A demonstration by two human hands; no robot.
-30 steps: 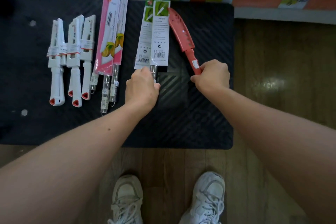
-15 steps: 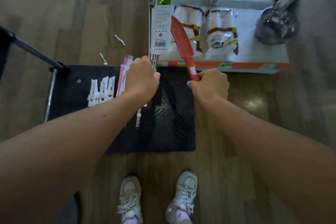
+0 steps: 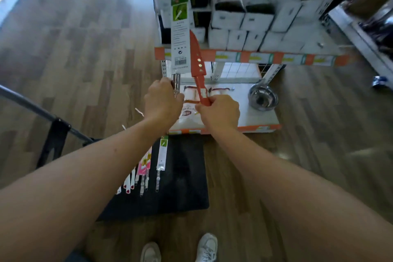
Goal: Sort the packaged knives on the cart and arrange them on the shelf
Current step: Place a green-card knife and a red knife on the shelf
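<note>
Left hand [image 3: 162,100] gripping carded knife [image 3: 180,34] upright, right hand [image 3: 219,110] just beside gripping red knife [image 3: 197,59], shelf [image 3: 297,57] beyond both, cart [image 3: 182,176] below

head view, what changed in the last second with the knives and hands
Both hands lifted their knives off the cart and up toward the shelf: the left hand carries the green-carded knife by its steel handle, the right hand the red knife, both now upright. Neither grip changed. The other green-carded knife, the pink packs and the white knives stayed on the cart.
</note>
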